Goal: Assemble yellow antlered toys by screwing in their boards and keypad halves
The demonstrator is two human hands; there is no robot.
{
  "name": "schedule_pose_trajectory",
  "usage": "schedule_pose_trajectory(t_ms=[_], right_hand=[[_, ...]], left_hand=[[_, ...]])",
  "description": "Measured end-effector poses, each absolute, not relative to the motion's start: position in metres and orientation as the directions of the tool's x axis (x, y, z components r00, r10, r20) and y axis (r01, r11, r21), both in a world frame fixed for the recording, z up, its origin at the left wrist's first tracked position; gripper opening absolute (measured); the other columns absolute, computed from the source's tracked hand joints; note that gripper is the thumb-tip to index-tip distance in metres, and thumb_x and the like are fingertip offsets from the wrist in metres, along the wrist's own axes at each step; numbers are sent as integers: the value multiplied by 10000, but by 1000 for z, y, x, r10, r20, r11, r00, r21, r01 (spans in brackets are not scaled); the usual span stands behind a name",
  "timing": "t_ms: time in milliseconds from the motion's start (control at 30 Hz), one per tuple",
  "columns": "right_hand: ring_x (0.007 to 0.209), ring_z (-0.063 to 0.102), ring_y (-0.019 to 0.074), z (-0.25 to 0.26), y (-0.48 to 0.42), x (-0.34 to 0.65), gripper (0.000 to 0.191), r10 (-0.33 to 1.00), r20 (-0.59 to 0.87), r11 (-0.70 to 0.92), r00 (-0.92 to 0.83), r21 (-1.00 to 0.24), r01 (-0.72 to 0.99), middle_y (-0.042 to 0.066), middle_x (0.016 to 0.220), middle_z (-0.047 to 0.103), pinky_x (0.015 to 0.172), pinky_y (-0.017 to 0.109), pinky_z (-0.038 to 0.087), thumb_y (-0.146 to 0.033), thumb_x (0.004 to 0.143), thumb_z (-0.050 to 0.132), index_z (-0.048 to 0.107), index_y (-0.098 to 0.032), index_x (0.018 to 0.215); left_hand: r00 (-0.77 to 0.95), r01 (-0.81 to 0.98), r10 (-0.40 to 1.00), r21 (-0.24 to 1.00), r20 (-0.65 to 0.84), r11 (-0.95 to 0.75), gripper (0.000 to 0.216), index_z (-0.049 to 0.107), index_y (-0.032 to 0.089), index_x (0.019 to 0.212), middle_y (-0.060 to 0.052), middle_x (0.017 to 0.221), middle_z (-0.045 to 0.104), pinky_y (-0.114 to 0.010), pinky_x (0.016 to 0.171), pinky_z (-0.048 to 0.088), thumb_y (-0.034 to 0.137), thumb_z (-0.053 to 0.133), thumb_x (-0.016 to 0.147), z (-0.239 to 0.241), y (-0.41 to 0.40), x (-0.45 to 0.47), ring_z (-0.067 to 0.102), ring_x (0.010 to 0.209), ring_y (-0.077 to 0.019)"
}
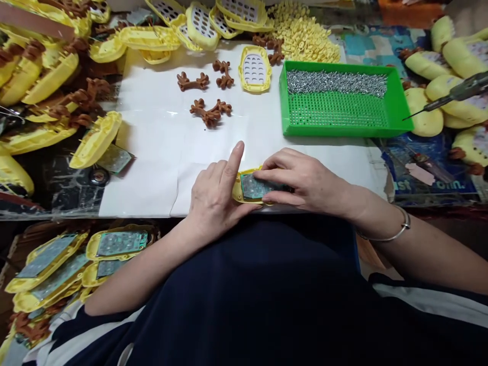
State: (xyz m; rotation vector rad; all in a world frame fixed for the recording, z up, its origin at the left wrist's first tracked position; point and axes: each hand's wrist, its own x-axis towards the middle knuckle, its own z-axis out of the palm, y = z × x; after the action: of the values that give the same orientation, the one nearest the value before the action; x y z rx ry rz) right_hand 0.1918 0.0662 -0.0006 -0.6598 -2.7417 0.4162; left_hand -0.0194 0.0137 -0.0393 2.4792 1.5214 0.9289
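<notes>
At the table's front edge lies a yellow plastic shell (237, 192) with a green circuit board (253, 188) in it. My left hand (213, 195) grips the shell's left end, thumb along the near edge, index finger stretched up and away, other fingers curled. From the right, my right hand (305, 178) is closed over the board, fingertips on its far side and thumb at the near side. The right part of the shell is hidden under that hand. Beyond the hands, brown bone-shaped pieces (211, 113) and a yellow shell with a white perforated insert (255, 70) rest on white paper.
A green tray (343, 131) holds many small screws (335, 83). An electric screwdriver (453, 94) hangs at the right, by finished-looking yellow shells (423, 112). Yellow shells (49, 81) pile up at left; small yellow parts (308, 38) heap behind. Shells with boards (118, 244) sit lower left.
</notes>
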Motion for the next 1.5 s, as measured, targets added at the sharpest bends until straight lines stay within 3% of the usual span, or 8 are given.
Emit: schedule_pose_trajectory(t_ms=[500,700,1000,1233,1500], right_hand=[[851,553,209,-7,63,191,407,512,240,840,-825,-341,423,133,941,634,740,363,485,-452,936,457,662,-130,1075],[860,545,209,-6,65,192,410,459,233,877,-858,-276,394,129,940,634,752,356,475,-448,947,431,653,-135,1092],[844,529,214,-6,79,190,389,387,268,922,-882,-129,365,143,955,631,749,372,489,-408,952,434,640,-106,1085],[840,548,233,-7,78,192,376,377,329,926,-866,-167,339,154,942,644,733,386,521,-387,925,504,647,-79,1088],[863,560,236,-8,77,192,354,440,257,895,-860,-196,400,126,974,641,744,394,518,-415,940,455,638,-158,1101]], left_hand=[[338,788,843,364,418,-496,866,138,205,1500,-72,912,623,-347,698,454,668,469,847,-36,12,-20,562,784,-210],[411,733,825,396,388,-552,879,187,155,1494,-88,922,617,-345,696,457,673,470,843,-37,14,-26,552,781,-209],[324,787,853,383,410,-483,885,190,178,1494,-88,941,642,-339,674,476,662,509,826,-35,21,-20,582,776,-209],[308,778,867,421,391,-466,861,195,236,1489,-74,958,636,-356,702,497,673,513,818,-35,20,-21,594,804,-218],[325,767,863,425,387,-480,877,163,247,1489,-69,960,615,-363,710,486,683,512,813,-36,21,-22,596,807,-226]])
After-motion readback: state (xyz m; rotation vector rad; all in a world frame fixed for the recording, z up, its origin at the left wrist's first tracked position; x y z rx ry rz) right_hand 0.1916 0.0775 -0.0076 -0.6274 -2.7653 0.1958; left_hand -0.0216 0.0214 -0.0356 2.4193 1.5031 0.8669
